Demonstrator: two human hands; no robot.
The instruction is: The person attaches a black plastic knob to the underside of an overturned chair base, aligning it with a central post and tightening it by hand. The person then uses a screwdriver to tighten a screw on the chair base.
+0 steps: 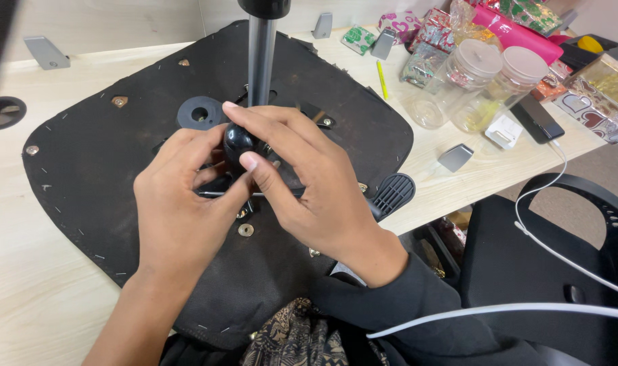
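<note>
I am watching the head view. An upturned chair seat (105, 163), its underside covered in black fabric, is lying flat on a pale wooden desk (24, 271). A grey metal column (260, 61) is standing upright from the seat's middle.

Both hands are meeting at the foot of that column. The left hand (180, 210) is curling in from the left, its fingers bent around a round black knob (240, 141). The right hand (309, 183) is coming over from the right, forefinger lying across the top of the knob and thumb pressing its near side. So the hands are together, both pinching the same knob, and the knob is sitting just in front of the column, above the seat's centre. How firmly each is squeezing, I cannot tell.

A thin metal rod (217, 194) is running sideways under the fingers. A ribbed black lever paddle (393, 193) is sticking out past the seat's right edge, just beyond the right hand.

Further back on the desk, clear plastic jars (482, 78) are lying on their sides beside shiny wrapped parcels (434, 41) and a dark phone (536, 118). A white cable (546, 244) is trailing across a black chair (526, 271) at the right.
</note>
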